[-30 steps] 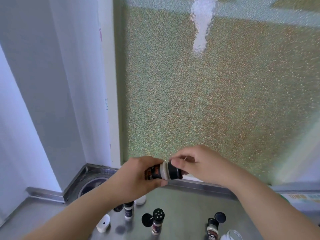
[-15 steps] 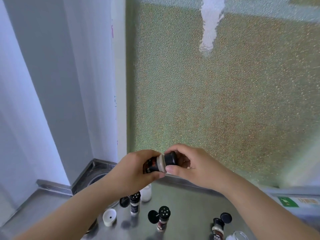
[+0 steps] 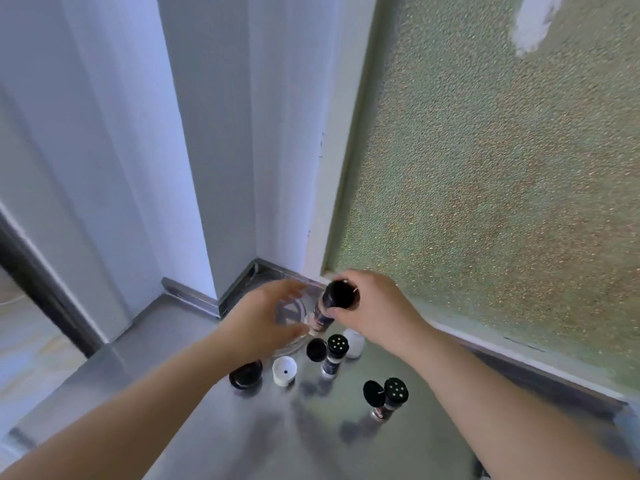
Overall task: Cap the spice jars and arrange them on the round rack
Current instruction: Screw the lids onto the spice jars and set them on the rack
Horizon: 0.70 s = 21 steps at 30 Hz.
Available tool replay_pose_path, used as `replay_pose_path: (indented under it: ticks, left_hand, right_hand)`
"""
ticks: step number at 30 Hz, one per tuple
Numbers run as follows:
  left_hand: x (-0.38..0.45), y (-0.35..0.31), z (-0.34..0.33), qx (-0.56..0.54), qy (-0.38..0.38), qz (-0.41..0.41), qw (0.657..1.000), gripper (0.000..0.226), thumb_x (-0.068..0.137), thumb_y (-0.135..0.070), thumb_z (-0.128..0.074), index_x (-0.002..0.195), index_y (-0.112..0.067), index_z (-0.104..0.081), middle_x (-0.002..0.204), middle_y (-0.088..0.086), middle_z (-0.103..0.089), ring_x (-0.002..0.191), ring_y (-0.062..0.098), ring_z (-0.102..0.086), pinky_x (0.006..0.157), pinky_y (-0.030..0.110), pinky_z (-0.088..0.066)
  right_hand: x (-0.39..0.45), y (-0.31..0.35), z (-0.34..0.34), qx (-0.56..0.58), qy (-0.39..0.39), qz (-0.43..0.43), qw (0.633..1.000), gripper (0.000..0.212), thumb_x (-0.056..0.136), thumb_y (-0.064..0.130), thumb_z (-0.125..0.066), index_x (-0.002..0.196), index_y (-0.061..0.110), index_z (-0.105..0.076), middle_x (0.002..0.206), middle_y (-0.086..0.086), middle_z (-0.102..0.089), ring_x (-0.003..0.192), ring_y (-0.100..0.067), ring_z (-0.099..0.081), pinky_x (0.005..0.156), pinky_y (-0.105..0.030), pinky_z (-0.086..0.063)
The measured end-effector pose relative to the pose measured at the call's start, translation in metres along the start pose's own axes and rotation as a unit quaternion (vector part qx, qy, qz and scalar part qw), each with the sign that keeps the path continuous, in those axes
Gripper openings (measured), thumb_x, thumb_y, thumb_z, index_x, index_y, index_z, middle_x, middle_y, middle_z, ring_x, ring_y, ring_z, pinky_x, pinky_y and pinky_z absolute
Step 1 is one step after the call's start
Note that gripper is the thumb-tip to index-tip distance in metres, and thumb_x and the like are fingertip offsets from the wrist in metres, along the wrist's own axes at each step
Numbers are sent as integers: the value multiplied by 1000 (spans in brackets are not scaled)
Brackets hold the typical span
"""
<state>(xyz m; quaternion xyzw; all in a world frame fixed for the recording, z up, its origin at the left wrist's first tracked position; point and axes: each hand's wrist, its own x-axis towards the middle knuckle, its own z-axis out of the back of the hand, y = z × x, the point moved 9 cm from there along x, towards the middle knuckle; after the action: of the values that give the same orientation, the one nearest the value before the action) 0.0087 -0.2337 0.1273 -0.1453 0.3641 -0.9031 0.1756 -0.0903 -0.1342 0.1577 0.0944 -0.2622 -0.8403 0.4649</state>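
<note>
My right hand (image 3: 375, 311) grips a capped spice jar (image 3: 332, 306) by its black lid, upright, its base just over the clear round rack (image 3: 294, 315) in the counter's back corner. My left hand (image 3: 265, 322) hovers open beside the jar, over the rack, fingers spread. On the counter stand two uncapped jars with black shaker tops (image 3: 335, 353) (image 3: 393, 398), each with a loose black cap (image 3: 316, 349) (image 3: 373, 393) next to it. A white jar (image 3: 354, 342) stands behind them.
A white cap (image 3: 284, 370) and a larger black lid (image 3: 246, 374) lie on the steel counter (image 3: 242, 427) near the rack. A white wall corner rises behind the rack, and a frosted window closes off the right side.
The jar was held sideways between both hands while the cap went on. Now my left hand has let go and my right hand has lowered the jar upright toward the rack. The camera tilted down.
</note>
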Motion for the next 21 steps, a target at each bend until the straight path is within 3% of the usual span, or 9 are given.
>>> replay_pose_path:
  ticks: [7,12,21]
  left_hand:
    - [-14,85,19,16,-18,85,996,41,77,-24,-69,115,-26,-55,109,-8,-63,97,7,-56,86,18,-38]
    - [-8,108,19,29,6,94,995,43,79,-27,-66,120,-30,-51,110,-13,-60,97,3,-55,85,16,-38]
    - [14,113,4,11,40,90,995,38,79,-23,-66,115,-28,-54,98,-13,-61,93,5,-58,84,17,-44]
  right_hand:
    - [62,-25,-92,-25,40,-24,999,37,73,22,-71,108,29,-60,106,0,-66,99,-21,-61,85,-36,-51]
    - [81,-40,-154,-76,92,-48,992,45,76,17,-63,119,28,-55,121,-2,-61,110,-24,-57,89,-36,-49]
    - [83,-55,-174,-60,136,-74,986,48,76,27,-68,122,24,-52,124,-2,-59,113,-22,-54,91,-33,-46]
